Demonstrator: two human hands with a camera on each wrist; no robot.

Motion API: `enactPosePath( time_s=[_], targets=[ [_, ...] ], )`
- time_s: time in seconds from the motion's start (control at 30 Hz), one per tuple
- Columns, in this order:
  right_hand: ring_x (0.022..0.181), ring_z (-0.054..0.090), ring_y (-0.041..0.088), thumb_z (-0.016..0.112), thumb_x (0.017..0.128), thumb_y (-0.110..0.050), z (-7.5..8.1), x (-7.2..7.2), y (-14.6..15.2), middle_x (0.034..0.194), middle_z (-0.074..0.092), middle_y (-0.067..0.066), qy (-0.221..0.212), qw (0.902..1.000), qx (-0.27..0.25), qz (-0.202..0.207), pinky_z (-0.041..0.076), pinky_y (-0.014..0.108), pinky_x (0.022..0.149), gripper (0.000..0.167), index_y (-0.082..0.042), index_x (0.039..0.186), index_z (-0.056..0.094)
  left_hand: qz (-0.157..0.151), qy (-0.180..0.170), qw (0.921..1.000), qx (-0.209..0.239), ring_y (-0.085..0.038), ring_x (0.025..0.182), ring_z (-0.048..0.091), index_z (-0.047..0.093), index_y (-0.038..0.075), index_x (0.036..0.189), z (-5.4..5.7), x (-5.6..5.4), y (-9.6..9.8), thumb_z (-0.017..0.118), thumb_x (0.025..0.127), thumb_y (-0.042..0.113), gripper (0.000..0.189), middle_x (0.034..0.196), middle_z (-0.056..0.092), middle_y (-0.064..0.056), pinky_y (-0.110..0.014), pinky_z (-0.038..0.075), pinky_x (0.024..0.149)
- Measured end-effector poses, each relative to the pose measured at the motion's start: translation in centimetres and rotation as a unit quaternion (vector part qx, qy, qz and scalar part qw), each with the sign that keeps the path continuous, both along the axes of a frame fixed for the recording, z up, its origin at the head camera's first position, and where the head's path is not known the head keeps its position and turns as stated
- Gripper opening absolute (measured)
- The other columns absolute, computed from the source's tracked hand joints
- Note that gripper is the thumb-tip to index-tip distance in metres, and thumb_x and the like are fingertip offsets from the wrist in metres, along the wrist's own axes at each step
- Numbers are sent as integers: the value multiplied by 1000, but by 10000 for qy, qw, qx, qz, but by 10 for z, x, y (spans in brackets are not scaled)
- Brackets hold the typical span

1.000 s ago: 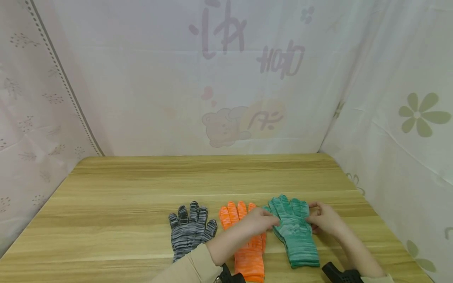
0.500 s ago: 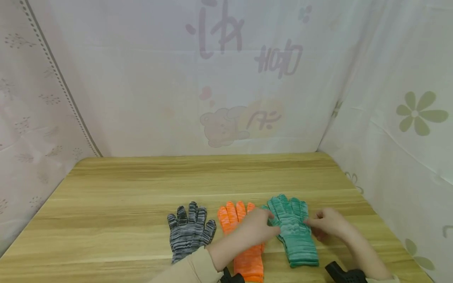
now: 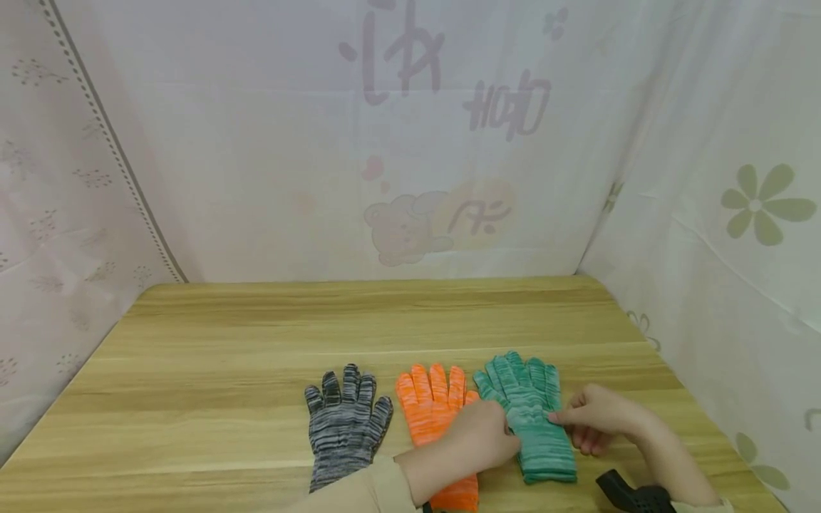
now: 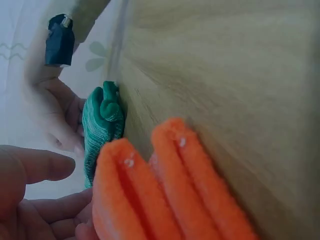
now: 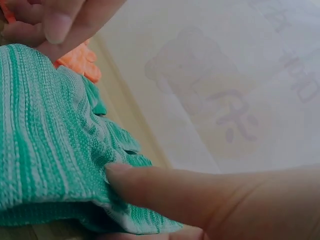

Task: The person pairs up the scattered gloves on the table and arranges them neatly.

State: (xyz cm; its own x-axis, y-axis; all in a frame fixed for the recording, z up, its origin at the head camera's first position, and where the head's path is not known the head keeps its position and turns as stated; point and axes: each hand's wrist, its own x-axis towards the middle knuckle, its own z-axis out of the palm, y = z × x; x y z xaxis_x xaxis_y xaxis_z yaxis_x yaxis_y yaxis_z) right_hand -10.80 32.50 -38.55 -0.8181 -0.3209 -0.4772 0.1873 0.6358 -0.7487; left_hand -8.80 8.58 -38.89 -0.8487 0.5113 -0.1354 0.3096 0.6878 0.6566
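A green knitted glove (image 3: 542, 450) lies palm-flat on the wooden table, fingers pointing away, between my two hands. My right hand (image 3: 606, 417) pinches its right edge; in the right wrist view the thumb (image 5: 150, 187) presses on top while a finger shows below the edge. My left hand (image 3: 481, 433) is at the glove's left edge, above an orange knitted glove (image 3: 428, 413). In the left wrist view, its thumb (image 4: 47, 167) and fingers stand apart with a gap between them. The left forearm covers part of the orange glove.
A grey-and-black knitted glove (image 3: 346, 431) lies left of the orange one, its cuff partly behind my left sleeve (image 3: 365, 491). The wooden table (image 3: 212, 363) extends to a printed curtain (image 3: 288, 142) at the back and sides. A black wrist device (image 3: 635, 495) sits on my right wrist.
Both hands have slid toward me along the green glove's sides, from near its fingers to about mid-glove. The gloves stay nearly in place; more of the orange fingers shows.
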Motion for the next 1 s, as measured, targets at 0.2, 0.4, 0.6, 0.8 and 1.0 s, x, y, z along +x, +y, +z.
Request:
enactPosePath(
  time_s=[0.2, 0.4, 0.6, 0.8, 1.0],
  targets=[
    [51, 58, 11, 65, 91, -22, -2, -1, 1, 61, 62, 6, 114, 9996, -130, 235, 51, 26, 47, 31, 1, 71, 64, 264, 87, 9994, -229, -5, 31, 21, 32, 14, 44, -1, -2, 7, 68, 84, 19, 54, 37, 19, 8, -18, 19, 30],
    [51, 58, 11, 66, 90, -17, -4, -2, 0, 62, 62, 6, 94, 9989, -359, 285, 50, 24, 48, 27, 2, 71, 63, 490, 110, 9972, -550, -7, 32, 29, 36, 14, 46, -1, -4, 13, 70, 84, 22, 52, 38, 23, 7, -19, 24, 31],
    [52, 59, 11, 68, 88, -14, -6, -4, 0, 61, 62, 7, 165, 9982, -460, 350, 51, 25, 49, 24, 2, 71, 61, 666, 217, 9944, -786, -7, 33, 31, 38, 14, 45, -2, -1, 18, 74, 81, 28, 53, 38, 25, 7, -20, 27, 31],
    [52, 59, 12, 68, 87, -13, -9, -5, 1, 62, 61, 7, 179, 9974, -586, 381, 53, 27, 50, 21, 0, 72, 60, 804, -23, 9964, -261, -6, 32, 27, 38, 14, 42, -3, -1, 20, 76, 78, 20, 53, 37, 24, 8, -19, 23, 31],
    [51, 58, 10, 68, 87, -11, -10, -7, 3, 61, 60, 5, 99, 9968, -699, 383, 53, 26, 50, 23, 2, 70, 59, 730, -331, 9958, 443, -4, 30, 22, 37, 12, 39, -5, -2, 20, 79, 75, 10, 55, 34, 24, 8, -17, 21, 32]
  ],
)
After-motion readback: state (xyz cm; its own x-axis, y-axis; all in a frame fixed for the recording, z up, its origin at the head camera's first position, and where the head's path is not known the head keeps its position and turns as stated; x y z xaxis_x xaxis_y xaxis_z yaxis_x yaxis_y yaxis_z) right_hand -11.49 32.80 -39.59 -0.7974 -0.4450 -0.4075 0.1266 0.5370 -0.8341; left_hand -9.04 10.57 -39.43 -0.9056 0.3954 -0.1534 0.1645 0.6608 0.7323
